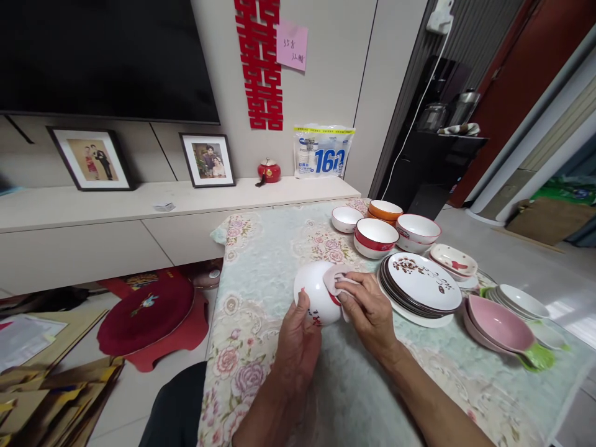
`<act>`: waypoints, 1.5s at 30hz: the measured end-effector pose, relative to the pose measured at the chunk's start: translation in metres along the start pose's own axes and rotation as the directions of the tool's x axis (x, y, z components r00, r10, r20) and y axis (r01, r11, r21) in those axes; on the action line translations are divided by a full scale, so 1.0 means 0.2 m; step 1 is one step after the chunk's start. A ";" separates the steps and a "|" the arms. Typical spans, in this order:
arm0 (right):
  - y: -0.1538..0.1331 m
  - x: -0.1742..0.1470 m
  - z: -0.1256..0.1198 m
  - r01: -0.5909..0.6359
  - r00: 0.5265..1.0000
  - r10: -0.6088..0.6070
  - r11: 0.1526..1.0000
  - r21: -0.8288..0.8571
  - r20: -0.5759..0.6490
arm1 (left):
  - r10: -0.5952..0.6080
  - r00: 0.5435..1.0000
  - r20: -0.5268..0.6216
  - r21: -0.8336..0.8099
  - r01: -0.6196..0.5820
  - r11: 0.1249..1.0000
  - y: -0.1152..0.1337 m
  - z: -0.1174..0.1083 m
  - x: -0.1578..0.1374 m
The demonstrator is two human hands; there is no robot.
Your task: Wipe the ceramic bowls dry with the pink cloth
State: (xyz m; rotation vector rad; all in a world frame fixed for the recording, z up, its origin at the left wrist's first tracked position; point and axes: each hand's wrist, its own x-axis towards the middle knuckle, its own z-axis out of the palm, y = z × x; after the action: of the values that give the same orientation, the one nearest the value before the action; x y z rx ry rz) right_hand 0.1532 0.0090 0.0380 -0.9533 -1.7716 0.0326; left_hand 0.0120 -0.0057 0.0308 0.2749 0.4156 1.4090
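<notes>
My left hand (302, 329) grips a white bowl (313, 284) with a red rim and a small dark-red pattern, tilted on its side above the table. Its thumb lies on the bowl's outer wall. In my right hand (370, 310) is a pale pink cloth (336, 277), pinched over the bowl's rim and pressed against it. The far side of the bowl and some of my left fingers are hidden. Right of my hands stands a stack of plates (421, 282), the top one white with brown flowers.
Several stacked bowls (376, 234) stand at the table's back right. Pink leaf-shaped dishes (498, 326) lie at the right, near a patterned oval dish (454, 259). A flowered cloth covers the table (265, 261). A red stool (149, 316) stands at the left; a low cabinet (186, 202) runs behind.
</notes>
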 end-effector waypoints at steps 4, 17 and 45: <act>0.03 0.00 0.00 0.022 1.000 -0.024 0.996 -0.091 -0.018 | 0.044 0.999 0.032 0.072 -0.046 0.996 -0.01 -0.01 0.00; -0.07 0.01 -0.02 0.091 0.995 -0.091 0.996 0.025 -0.030 | 0.073 0.997 0.040 0.246 -0.080 0.966 0.03 0.02 -0.04; -0.03 -0.09 0.12 0.028 0.998 -0.028 1.000 -0.013 0.064 | -0.196 0.967 -0.165 -0.291 0.142 0.946 0.05 -0.03 0.03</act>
State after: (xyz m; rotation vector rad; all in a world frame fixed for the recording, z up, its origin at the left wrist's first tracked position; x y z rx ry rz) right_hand 0.1327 0.0042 0.0158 -0.9465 -1.8454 0.0328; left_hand 0.0016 0.0009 0.0295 -0.1252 0.3847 1.3084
